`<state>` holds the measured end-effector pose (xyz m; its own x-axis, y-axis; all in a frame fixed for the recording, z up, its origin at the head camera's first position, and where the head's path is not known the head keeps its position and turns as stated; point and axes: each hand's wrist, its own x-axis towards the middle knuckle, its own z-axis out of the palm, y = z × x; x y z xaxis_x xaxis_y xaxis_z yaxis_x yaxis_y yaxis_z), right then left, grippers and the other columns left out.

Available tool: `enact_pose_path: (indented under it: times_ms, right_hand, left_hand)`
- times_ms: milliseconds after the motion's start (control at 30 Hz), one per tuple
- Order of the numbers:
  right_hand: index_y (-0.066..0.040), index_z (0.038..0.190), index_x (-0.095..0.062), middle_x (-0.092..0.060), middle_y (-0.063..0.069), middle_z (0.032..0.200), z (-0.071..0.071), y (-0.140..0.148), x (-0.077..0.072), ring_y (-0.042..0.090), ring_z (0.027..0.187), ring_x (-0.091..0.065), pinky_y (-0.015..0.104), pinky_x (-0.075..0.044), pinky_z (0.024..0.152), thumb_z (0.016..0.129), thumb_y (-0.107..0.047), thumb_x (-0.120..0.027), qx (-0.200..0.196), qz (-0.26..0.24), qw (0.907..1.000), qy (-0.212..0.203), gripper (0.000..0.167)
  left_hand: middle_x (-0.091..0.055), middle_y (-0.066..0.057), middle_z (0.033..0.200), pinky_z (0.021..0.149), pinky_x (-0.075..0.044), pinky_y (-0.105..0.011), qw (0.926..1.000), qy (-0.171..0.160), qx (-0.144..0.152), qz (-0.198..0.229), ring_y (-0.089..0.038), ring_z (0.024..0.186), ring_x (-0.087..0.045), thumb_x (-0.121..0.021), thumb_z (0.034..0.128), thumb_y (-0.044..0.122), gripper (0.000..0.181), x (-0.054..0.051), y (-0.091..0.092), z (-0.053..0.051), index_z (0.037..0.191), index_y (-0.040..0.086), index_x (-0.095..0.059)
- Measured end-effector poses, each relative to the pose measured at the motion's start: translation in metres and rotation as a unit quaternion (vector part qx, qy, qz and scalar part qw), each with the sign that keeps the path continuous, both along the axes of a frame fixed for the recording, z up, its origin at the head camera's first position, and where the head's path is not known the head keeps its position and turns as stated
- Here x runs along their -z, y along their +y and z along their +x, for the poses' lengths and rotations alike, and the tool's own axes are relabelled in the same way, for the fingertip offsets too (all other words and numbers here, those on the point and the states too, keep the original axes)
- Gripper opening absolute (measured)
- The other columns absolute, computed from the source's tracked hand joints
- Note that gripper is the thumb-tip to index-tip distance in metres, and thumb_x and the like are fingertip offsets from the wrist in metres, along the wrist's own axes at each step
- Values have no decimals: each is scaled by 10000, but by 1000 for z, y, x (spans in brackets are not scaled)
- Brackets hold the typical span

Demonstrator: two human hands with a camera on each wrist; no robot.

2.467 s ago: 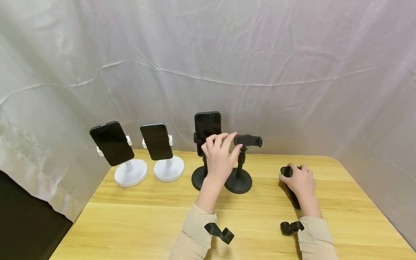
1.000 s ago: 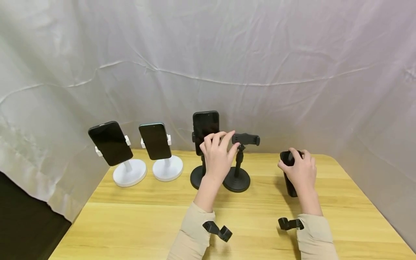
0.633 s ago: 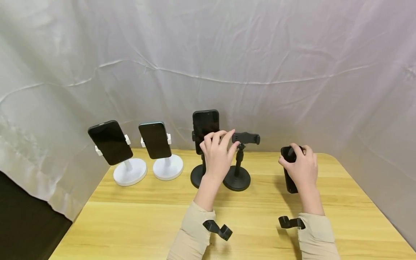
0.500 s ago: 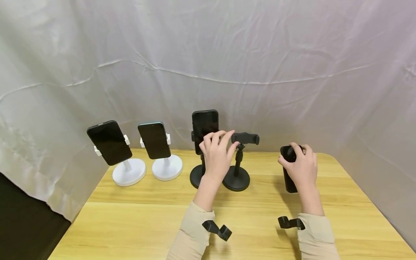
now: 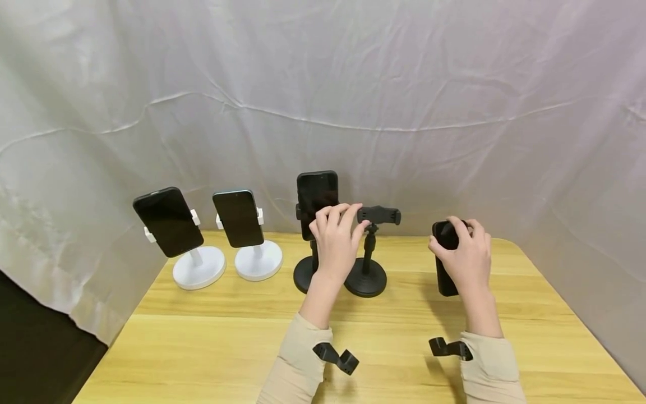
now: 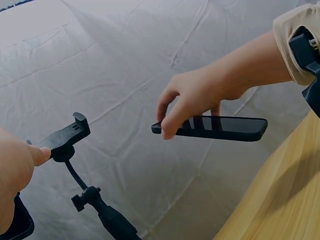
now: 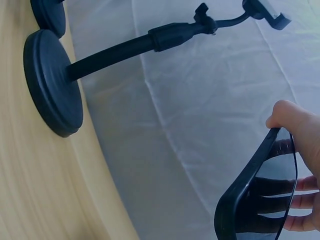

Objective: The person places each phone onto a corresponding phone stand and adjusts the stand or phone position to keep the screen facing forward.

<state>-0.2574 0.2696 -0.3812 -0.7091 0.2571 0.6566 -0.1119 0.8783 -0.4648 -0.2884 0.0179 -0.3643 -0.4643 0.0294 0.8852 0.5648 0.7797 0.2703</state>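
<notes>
My left hand [image 5: 335,241] holds the left end of the black clamp [image 5: 381,215] on a black phone stand [image 5: 367,278], with thumb and fingers at that end. In the left wrist view the clamp [image 6: 67,138] has a raised lip at its far end and nothing in it. My right hand [image 5: 469,255] grips a black smartphone [image 5: 445,278] by its edges near the upper end. The right wrist view shows the phone [image 7: 226,212] raised off the table, with fingers reflected in its glossy face.
Left of that stand, a similar black stand [image 5: 303,275] carries a dark phone [image 5: 318,193]. Two white stands [image 5: 199,272] farther left bear phones [image 5: 169,221]. All stand on a wooden table [image 5: 217,342] before a grey cloth backdrop [image 5: 404,78].
My right hand has lifted the phone off the table, moved it away from me and tilted it more upright. The left hand stays at the clamp, almost unmoved.
</notes>
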Motion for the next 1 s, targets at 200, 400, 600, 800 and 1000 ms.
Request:
enact_pose_path:
  times_ms: [200,400,600,800,1000]
  right_hand:
    - [-116,1254,-613,-492,229,1293,4,-4,-7,459,1035,-439,591,-394,796,798,-274,-744,-94,-97,9996,267,500]
    - [-127,1251,-618,-495,235,1291,7,-7,-11,456,1038,-448,595,-393,818,787,-256,-762,-183,-110,9990,400,503]
    - [-122,1230,-627,-504,241,1266,7,-11,-13,458,1026,-460,594,-389,824,774,-242,-771,-280,-81,9977,607,493]
    - [-122,1222,-636,-514,239,1242,8,-15,-16,449,1001,-463,580,-399,802,765,-235,-773,-392,-15,9956,851,490]
    - [-110,1213,-643,-520,238,1234,11,-19,-18,447,997,-463,574,-396,803,760,-223,-772,-478,-95,9935,1032,484]
  left_hand:
    - [-613,-14,1154,834,-300,-414,9999,-32,95,34,-226,1076,-432,-650,904,374,331,0,0,0,1191,210,-674]
    - [-612,-19,1145,830,-296,-417,9998,-41,153,83,-230,1072,-432,-653,904,361,327,0,-1,1,1179,187,-681]
    - [-609,-13,1133,835,-294,-415,9998,-68,172,118,-227,1073,-428,-652,901,371,325,0,-2,1,1177,202,-682]
    - [-604,-10,1123,843,-292,-415,9996,-113,210,175,-224,1075,-425,-659,895,371,324,0,-3,1,1168,199,-690]
    - [-606,-7,1118,847,-295,-417,9993,-181,263,193,-223,1073,-429,-662,896,363,316,-1,-3,2,1170,208,-688]
